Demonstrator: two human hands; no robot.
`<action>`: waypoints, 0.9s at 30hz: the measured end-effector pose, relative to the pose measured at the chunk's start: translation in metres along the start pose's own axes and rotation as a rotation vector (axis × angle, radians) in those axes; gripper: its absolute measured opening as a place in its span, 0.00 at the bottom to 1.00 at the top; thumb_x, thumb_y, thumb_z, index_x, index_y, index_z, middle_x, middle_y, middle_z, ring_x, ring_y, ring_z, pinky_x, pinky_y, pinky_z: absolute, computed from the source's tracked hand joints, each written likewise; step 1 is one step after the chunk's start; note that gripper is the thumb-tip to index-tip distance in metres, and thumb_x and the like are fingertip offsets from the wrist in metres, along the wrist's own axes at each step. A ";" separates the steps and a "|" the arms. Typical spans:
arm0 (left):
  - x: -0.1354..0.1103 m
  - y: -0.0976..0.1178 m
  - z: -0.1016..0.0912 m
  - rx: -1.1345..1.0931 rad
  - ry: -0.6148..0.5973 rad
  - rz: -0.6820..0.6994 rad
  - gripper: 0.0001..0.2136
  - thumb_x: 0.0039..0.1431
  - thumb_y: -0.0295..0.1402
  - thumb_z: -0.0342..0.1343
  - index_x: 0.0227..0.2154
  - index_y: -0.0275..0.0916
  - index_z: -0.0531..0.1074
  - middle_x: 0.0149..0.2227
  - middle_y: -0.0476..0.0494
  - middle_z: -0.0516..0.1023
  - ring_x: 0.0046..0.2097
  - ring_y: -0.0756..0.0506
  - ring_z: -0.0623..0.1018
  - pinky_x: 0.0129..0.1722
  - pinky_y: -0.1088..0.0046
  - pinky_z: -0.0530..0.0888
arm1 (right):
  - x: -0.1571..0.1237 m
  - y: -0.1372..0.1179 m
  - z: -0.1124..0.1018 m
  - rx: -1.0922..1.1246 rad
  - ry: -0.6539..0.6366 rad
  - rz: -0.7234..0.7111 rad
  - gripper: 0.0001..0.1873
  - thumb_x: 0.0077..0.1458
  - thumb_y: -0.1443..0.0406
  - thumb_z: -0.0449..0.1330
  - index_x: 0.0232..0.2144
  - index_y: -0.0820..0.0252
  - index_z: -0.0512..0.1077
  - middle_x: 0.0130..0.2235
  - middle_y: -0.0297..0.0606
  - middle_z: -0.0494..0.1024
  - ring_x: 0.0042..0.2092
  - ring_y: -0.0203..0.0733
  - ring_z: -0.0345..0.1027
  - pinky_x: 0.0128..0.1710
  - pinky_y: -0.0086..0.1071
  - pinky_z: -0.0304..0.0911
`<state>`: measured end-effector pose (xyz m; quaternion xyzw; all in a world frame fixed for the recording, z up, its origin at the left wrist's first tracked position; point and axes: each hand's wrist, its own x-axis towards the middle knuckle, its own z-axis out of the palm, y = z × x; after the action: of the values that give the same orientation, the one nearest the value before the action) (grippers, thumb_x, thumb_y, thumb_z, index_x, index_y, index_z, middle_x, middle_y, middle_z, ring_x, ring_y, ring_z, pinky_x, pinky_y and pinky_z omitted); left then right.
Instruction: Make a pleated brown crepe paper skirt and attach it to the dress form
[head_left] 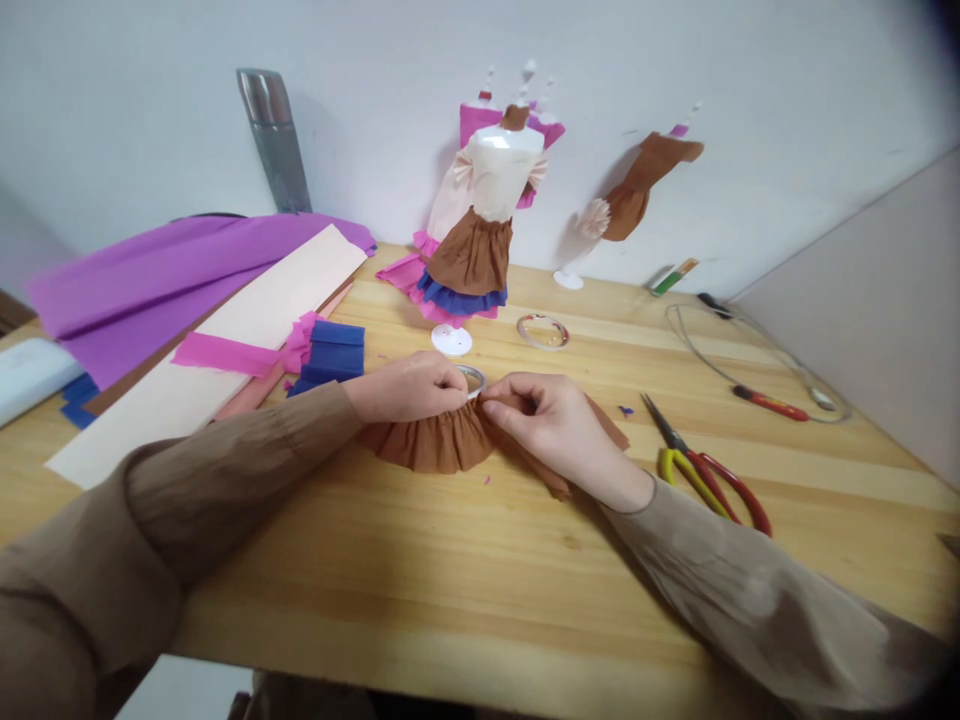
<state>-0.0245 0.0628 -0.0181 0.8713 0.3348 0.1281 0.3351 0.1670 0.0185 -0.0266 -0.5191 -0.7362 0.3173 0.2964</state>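
A strip of brown crepe paper lies under both hands, its near edge fanned out in gathered pleats. My left hand is closed on the gathered top edge, fingers curled. My right hand pinches the same edge between thumb and forefinger, a little to the right. The strip's ungathered part runs on beneath my right hand and shows beyond it. Between the hands, touching or close to the left fingers, is a pale ring that looks like a narrow tape roll. The fingers partly hide it.
Red-and-yellow scissors lie right of my right hand. Behind stand small dress forms in paper clothes, one with a brown skirt. A clear ring lies before them. Purple paper and blue paper are left, a cable right.
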 end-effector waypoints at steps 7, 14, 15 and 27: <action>-0.003 0.004 -0.003 -0.022 -0.023 -0.017 0.12 0.55 0.33 0.44 0.17 0.37 0.55 0.20 0.53 0.53 0.25 0.53 0.56 0.25 0.74 0.52 | 0.002 0.003 -0.004 0.081 0.002 -0.024 0.07 0.50 0.63 0.57 0.25 0.60 0.72 0.28 0.38 0.77 0.29 0.39 0.67 0.30 0.32 0.62; -0.004 0.007 -0.005 -0.017 -0.019 0.044 0.12 0.55 0.32 0.44 0.18 0.36 0.57 0.21 0.53 0.55 0.25 0.54 0.57 0.25 0.75 0.53 | 0.003 0.006 -0.002 0.061 0.067 0.002 0.08 0.48 0.62 0.59 0.22 0.59 0.68 0.24 0.36 0.74 0.26 0.37 0.64 0.26 0.31 0.59; -0.004 0.007 -0.005 -0.012 -0.019 0.047 0.12 0.55 0.32 0.44 0.18 0.36 0.58 0.21 0.53 0.55 0.25 0.54 0.57 0.25 0.75 0.53 | 0.003 0.006 -0.002 0.065 0.069 0.006 0.08 0.48 0.62 0.59 0.22 0.59 0.68 0.24 0.36 0.73 0.26 0.36 0.64 0.25 0.30 0.59; -0.008 0.005 -0.011 -0.071 -0.169 0.163 0.11 0.56 0.32 0.46 0.24 0.33 0.69 0.24 0.50 0.66 0.28 0.52 0.65 0.29 0.77 0.60 | 0.009 0.003 -0.011 0.365 -0.256 0.132 0.12 0.42 0.59 0.65 0.29 0.60 0.70 0.22 0.28 0.69 0.23 0.32 0.60 0.24 0.28 0.56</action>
<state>-0.0323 0.0604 -0.0067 0.8909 0.2287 0.0930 0.3813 0.1753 0.0294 -0.0211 -0.4592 -0.6628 0.5271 0.2682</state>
